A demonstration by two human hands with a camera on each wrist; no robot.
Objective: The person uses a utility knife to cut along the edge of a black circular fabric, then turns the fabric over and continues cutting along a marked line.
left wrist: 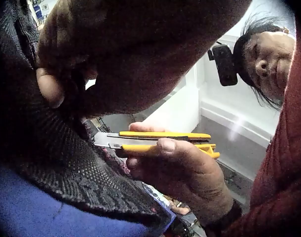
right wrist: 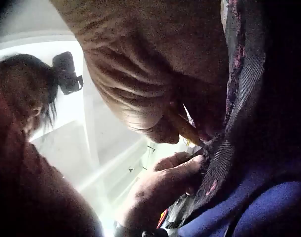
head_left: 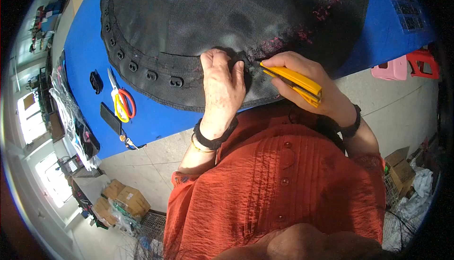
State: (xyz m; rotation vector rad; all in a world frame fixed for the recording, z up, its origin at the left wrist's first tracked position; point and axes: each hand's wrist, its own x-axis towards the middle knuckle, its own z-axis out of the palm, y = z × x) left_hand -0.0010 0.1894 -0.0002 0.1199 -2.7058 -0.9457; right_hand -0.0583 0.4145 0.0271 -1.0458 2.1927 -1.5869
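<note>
A large black mesh fabric piece [head_left: 208, 19], with a bound edge and a row of black buckle-like pieces [head_left: 151, 75], lies on the blue table. The left hand [head_left: 222, 82] pinches a fold of its edge band between thumb and fingers. Just to the right, the right hand [head_left: 309, 82] grips a yellow cutter [head_left: 295, 80], its tip at the fabric beside the left thumb. In the left wrist view the cutter [left wrist: 165, 135] shows a metal blade pointing at the fabric [left wrist: 66, 148], held by the right hand [left wrist: 185, 173]. In the right wrist view the blade tip is hidden.
On the blue table [head_left: 156, 113], left of the fabric, lie scissors with red and yellow handles [head_left: 124, 105], a dark flat object [head_left: 110, 118] and a small black item [head_left: 96, 82]. Pink and red stools [head_left: 391, 68] stand at the right; cardboard boxes [head_left: 132, 201] sit on the floor lower left.
</note>
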